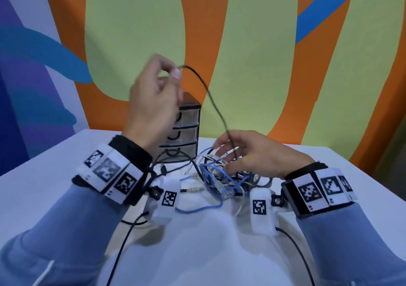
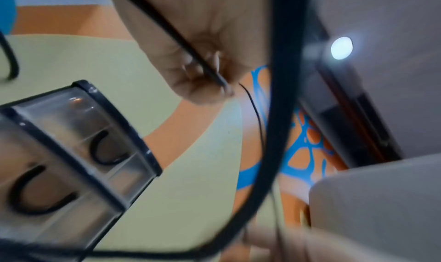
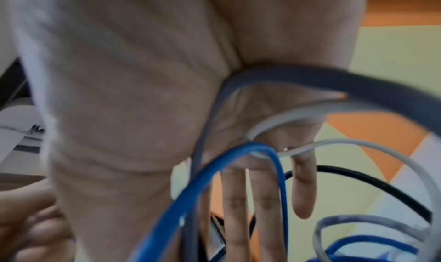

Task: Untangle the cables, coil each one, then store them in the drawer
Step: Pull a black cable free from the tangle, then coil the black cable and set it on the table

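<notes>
Filling the whole background is a painted wall (image 1: pixel 241 44) of orange, pale green and blue shapes, and below it the white worktop (image 1: pixel 55 187) spreads across the lower half of the head view. At centre frame, against the wall, stands a small drawer unit (image 1: pixel 186 132) with three clear drawers, black frame, black curved handles, all three pushed in. Just right of it on the worktop, and in front, sits the tangle of cables (image 1: pixel 222 176): blue, white, grey and black strands looped through each other, a clear network plug showing at its near edge. Up in the centre-left of the frame the left hand (image 1: pixel 153 101) is raised above the drawer unit, thumb and fingers (image 1: pixel 175 74) pinched narrow on one end of a thin black cable (image 1: pixel 211 94), which droops down and to the right. Lower right of centre, the right hand (image 1: pixel 252 154) hovers over the tangle, fingers spread and loosely bent, and the black cable passes between them into the heap. From the right wrist view, blue and grey loops cross the palm and straight fingers (image 3: pixel 235 200).
</notes>
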### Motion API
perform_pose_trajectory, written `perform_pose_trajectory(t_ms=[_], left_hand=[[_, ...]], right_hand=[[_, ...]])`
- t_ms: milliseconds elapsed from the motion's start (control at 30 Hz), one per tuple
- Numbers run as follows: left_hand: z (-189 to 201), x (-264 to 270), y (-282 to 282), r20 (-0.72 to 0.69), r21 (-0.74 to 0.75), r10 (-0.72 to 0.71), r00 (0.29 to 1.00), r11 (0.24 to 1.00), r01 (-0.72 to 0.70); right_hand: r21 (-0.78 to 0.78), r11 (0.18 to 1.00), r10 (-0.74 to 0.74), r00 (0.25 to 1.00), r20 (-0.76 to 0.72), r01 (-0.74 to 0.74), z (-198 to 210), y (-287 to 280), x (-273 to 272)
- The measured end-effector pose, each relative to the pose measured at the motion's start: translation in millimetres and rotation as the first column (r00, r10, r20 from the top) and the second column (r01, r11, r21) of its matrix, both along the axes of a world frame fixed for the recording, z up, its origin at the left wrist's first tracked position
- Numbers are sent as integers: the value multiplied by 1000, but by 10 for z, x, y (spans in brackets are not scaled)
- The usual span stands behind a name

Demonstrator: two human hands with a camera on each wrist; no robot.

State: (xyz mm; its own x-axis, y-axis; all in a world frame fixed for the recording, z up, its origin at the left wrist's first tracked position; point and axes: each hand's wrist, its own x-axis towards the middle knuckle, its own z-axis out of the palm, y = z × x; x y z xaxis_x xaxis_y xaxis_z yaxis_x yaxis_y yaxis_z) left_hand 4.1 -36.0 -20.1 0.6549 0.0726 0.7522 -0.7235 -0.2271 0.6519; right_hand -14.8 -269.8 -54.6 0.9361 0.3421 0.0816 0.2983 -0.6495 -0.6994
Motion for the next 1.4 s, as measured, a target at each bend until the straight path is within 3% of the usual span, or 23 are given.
perform_pose_trajectory(t_ms=[100, 167, 233, 300, 433, 533, 600, 700, 800, 1000, 1067, 1133, 1233, 1300, 1400], left_hand=[[123, 81, 296, 32, -318, 140, 990, 940, -123], [145, 212, 601, -15, -522, 268, 963, 820, -236], [123, 328, 858, -81, -628, 310, 947, 722, -290], [77, 422, 932, -134, -536, 299, 945, 780, -323], [-18, 423, 672, -107, -117, 247, 963, 959, -259], [-72, 268, 441, -19, 187, 127, 992, 975, -122], [-91, 155, 291, 22, 285, 31, 999, 958, -36], [-107, 31, 90, 85, 372, -67, 994, 928, 30], [-124, -7, 6, 170, 367, -45, 984, 930, -21], [-99, 2, 87, 288, 178, 179, 941, 955, -236], [-93, 24, 126, 266, 110, 233, 935, 957, -270], [-97, 59, 176, 240, 54, 296, 924, 947, -317], [-120, 118, 238, 190, 28, 352, 917, 931, -363], [-160, 166, 252, 140, 85, 346, 928, 929, -359], [-250, 178, 167, -23, 376, 239, 971, 902, -213]], right_hand=[[-66, 997, -33, 998, 53, 36, 14, -40, -7], [-103, 987, -108, 987, 116, 120, 13, -87, 11], [-108, 963, -220, 952, 212, 246, 0, -124, 38], [11, 943, -321, 903, 285, 332, -19, -141, 84], [308, 904, -405, 827, 390, 297, 29, -99, 76], [488, 860, -354, 861, 365, 147, 109, 19, -10], [546, 836, -262, 913, 312, 53, 156, 123, -56], [571, 816, -76, 962, 263, -92, 180, 277, -122], [434, 875, 70, 942, 329, -216, 150, 328, -158], [363, 921, -9, 924, 381, -141, 375, 363, -208], [514, 842, 11, 957, 289, -165, 424, 465, -169], [729, 670, 118, 989, 87, -144, 379, 584, -125], [883, 465, 299, 950, -87, -66, 187, 672, -37], [919, 391, 340, 936, -96, -48, 94, 638, -4], [968, 249, 319, 946, -57, -25, 76, 514, -19]])
